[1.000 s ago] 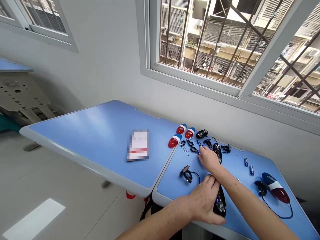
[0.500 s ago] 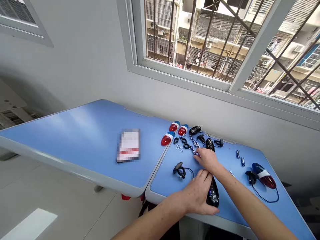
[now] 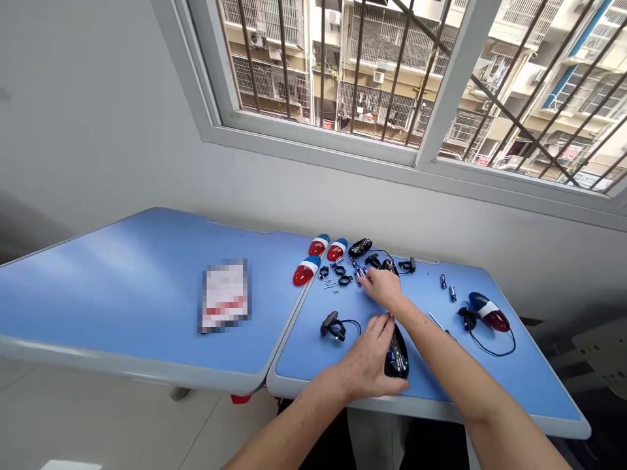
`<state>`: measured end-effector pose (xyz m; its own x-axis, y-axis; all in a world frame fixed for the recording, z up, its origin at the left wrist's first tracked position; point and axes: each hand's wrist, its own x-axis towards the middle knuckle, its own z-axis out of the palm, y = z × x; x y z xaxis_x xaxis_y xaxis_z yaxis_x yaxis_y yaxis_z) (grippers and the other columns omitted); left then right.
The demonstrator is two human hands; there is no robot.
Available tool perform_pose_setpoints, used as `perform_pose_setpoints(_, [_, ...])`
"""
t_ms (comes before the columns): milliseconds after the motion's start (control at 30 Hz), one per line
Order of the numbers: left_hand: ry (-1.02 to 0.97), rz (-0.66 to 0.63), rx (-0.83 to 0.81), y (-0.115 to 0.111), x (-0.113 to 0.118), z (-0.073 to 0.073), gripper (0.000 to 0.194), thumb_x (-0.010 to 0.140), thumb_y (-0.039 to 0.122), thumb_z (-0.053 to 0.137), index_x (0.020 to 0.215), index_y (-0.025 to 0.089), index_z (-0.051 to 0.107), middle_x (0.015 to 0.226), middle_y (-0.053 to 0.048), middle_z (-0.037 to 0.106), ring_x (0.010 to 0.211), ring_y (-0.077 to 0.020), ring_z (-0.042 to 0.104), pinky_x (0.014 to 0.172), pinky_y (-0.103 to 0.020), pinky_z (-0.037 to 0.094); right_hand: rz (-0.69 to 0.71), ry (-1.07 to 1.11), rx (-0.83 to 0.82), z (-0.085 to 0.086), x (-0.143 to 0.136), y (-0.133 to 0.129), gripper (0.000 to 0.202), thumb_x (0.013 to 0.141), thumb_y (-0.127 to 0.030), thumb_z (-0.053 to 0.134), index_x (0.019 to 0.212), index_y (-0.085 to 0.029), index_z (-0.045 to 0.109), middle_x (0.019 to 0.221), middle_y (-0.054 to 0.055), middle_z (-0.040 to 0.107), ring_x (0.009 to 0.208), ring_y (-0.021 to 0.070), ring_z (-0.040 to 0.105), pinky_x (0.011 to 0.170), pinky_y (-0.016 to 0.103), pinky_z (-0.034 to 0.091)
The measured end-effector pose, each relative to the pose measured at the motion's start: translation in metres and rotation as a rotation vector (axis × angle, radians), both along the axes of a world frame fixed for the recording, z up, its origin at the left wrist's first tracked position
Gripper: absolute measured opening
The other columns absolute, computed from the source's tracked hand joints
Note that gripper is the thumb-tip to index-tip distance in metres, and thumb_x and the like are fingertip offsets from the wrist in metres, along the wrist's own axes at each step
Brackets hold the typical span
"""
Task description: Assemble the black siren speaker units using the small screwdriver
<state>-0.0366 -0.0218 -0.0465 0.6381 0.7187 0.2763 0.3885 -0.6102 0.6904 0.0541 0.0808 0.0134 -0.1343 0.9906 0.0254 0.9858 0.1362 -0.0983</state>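
Head view: shell (image 3: 400, 356) glossy black, blue inside, clasped and partly covered by left hand (image 3: 369, 359); right hand (image 3: 383, 287) at batteries (image 3: 359, 268), grip obscured, can't tell.

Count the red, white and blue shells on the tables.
4: the back-left shell, the shell just right of it, the shell in front of those two, and the far-right shell. No others show.

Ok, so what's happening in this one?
A person is working with both hands at a blue table. The left hand rests along an open black casing near the front edge. Beyond it, the right hand has its fingertips at some blue batteries; whether its grip has closed on one is hidden. Three red, white and blue covers lie toward the back left.
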Motion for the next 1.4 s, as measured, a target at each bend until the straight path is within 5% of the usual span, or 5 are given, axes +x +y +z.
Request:
perform_pose_setpoints(200, [0.065,0.148,0.049,0.002,0.002,-0.013,0.107,0.062,0.039,0.076,0.147,0.012,0.017,0.149,-0.023,0.025,0.138,-0.0429,0.020,0.109,-0.060,0.030,-0.033,0.176,0.030,0.026,0.040,-0.044,0.031,0.094,-0.035,0.039,0.111,-0.023,0.062,0.092,0.004,0.073,0.084,0.0183,0.067,0.069,0.027,0.044])
perform_pose_setpoints(500, [0.057,0.308,0.324,0.010,0.016,-0.008,0.100,0.071,0.035,0.068,0.148,0.009,0.009,0.147,-0.025,0.026,0.137,-0.0414,0.023,0.105,-0.059,0.034,0.096,0.692,-0.218,-0.025,0.100,-0.106,0.044,0.080,-0.040,0.057,0.117,-0.017,0.057,0.102,0.006,0.069,0.079,0.0178,0.064,0.072,0.031,0.048])
perform_pose_setpoints(733, [0.058,0.306,0.379,0.019,0.031,-0.011,0.097,0.066,0.023,0.062,0.147,0.009,0.011,0.143,-0.025,0.026,0.134,-0.0415,0.027,0.104,-0.059,0.035,0.074,0.768,-0.154,-0.039,0.095,-0.112,0.041,0.075,-0.027,0.060,0.114,-0.015,0.055,0.083,0.003,0.065,0.073,0.0168,0.056,0.067,0.030,0.044])
perform_pose_setpoints(1033, [0.113,0.280,0.124,0.016,0.029,-0.011,0.109,0.061,0.035,0.075,0.148,0.016,0.012,0.151,-0.023,0.017,0.139,-0.0405,0.020,0.107,-0.060,0.029,-0.046,1.111,-0.313,-0.048,0.096,-0.110,0.048,0.069,-0.030,0.063,0.114,-0.020,0.050,0.075,-0.002,0.056,0.053,0.0121,0.050,0.043,0.025,0.042])
perform_pose_setpoints(1400, [0.210,0.180,0.078,0.015,0.005,0.028,0.092,0.078,0.032,0.062,0.149,0.011,0.007,0.156,-0.022,0.004,0.144,-0.0345,0.004,0.113,-0.055,0.022,-0.011,1.154,-0.256,-0.058,0.122,-0.105,0.047,0.073,-0.041,0.065,0.114,-0.018,0.055,0.075,-0.001,0.055,0.062,0.0144,0.054,0.046,0.026,0.049])
